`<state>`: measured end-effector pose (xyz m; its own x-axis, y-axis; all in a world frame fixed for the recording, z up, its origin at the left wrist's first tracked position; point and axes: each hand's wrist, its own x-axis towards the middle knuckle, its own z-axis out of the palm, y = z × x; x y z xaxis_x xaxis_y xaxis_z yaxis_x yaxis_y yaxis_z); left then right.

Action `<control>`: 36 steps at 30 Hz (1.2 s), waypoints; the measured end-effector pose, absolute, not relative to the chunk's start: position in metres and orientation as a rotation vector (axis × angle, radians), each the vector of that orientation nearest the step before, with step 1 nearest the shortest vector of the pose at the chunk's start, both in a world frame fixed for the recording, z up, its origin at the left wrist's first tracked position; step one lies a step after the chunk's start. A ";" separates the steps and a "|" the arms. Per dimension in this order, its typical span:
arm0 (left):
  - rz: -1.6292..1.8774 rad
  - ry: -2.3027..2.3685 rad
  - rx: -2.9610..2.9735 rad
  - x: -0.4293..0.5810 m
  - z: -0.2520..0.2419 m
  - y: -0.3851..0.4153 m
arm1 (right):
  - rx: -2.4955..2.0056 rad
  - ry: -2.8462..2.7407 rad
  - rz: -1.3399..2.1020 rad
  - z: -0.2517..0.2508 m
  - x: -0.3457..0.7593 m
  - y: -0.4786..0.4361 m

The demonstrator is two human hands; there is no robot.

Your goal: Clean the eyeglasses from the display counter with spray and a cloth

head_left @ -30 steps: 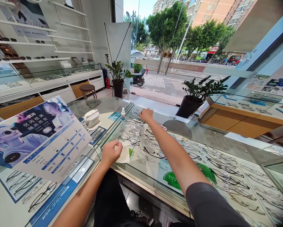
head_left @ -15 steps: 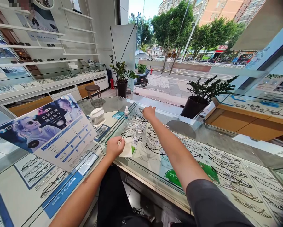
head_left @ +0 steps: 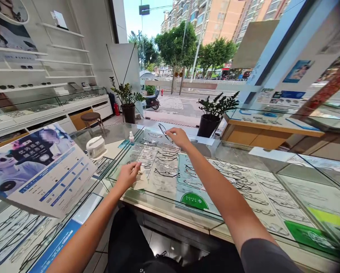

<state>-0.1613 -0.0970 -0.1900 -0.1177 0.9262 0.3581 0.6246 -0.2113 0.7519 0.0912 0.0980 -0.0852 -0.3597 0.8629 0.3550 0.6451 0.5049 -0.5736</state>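
My right hand (head_left: 177, 136) pinches a pair of dark-framed glasses (head_left: 162, 129), raised at the far side of the glass display case (head_left: 158, 197). Nearer to me on the left, my left hand (head_left: 128, 173) has its fingers pressed together over a pale cloth (head_left: 141, 181). Its fingertips are by the cloth and a dark frame; whether they grip either is too small to tell. Rows of glasses (head_left: 166, 172) lie in the case to the right of my left hand. A small spray bottle (head_left: 131, 138) stands upright beyond it.
A tilted printed board (head_left: 56, 178) rises at the left. Near the bottle sits a white device (head_left: 96, 147). Potted plants (head_left: 208, 125) stand beyond the case, a brown stool (head_left: 91, 116) at the back left. A green round sign (head_left: 194, 200) is by the near edge.
My right hand has lifted a pair of glasses from the far rows. My left hand has stayed by the cloth. The view has turned to the right.
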 end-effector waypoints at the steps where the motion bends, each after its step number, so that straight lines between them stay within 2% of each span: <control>1: 1.201 1.593 1.759 -0.148 -0.179 -0.092 | -1.198 -2.086 0.466 -0.090 0.108 0.089; 6: 0.986 1.075 1.388 -0.075 -0.117 -0.038 | -0.991 -1.814 0.521 -0.122 0.171 0.056; 10: 0.754 0.782 0.969 -0.030 -0.095 0.018 | -0.913 -1.677 0.306 -0.137 0.191 0.040; 20: 0.572 0.488 0.725 -0.026 -0.136 0.062 | -0.759 -1.948 -0.365 -0.140 0.184 0.009; 36: 0.535 0.466 0.709 -0.041 -0.129 0.053 | -0.760 -2.043 -0.615 -0.144 0.176 0.006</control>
